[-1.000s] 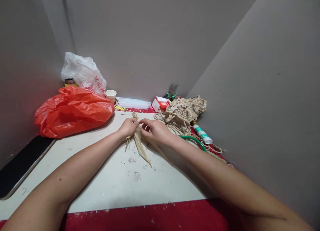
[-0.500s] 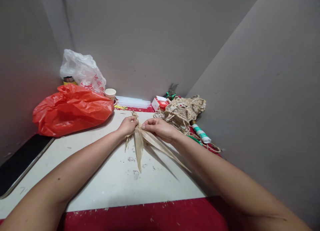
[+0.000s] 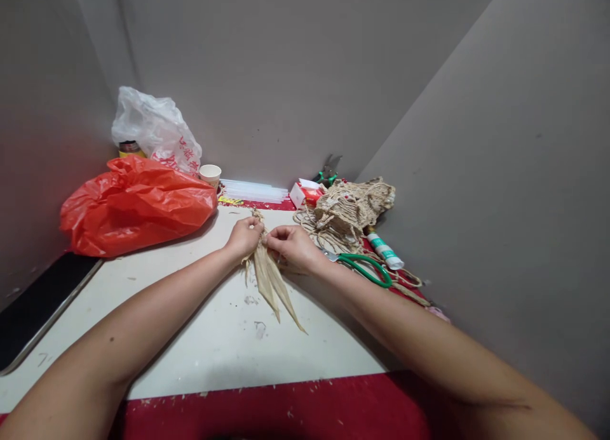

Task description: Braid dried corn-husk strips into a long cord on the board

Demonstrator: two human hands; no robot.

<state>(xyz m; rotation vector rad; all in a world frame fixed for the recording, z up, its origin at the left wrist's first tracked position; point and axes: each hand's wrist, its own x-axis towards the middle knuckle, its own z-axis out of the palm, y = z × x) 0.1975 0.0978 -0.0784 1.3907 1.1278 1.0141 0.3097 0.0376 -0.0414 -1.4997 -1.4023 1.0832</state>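
Desk: one white-topped desk (image 3: pixel 204 357), red along its near and far edges, grey panels (image 3: pixel 295 78) behind.
Strips: pale, dry, leaf-like strips (image 3: pixel 267 284), gathered into a knobbly twist at the middle of the desk's far half; two long tails point nearward, the small scraps too tangled to count.
Left hand (image 3: pixel 244 238): closed in a pinch on the gathered part, probably to anchor it.
Right hand (image 3: pixel 296 246): thumb and forefinger pinched on the strips, other fingers loosely curled, likely for fine control.
Far left corner: one crumpled red plastic bag (image 3: pixel 138 208), one translucent white bag (image 3: pixel 155 126), one white paper cup (image 3: pixel 210 173).
Far edge: clear plastic sticks (image 3: pixel 252 191), overlapping, count unclear.
Far right corner: one red-and-white box (image 3: pixel 306 193), one heap of tan cord (image 3: pixel 352 208).
Right edge: one pair of green-handled scissors (image 3: pixel 365 261), perhaps kept within reach.
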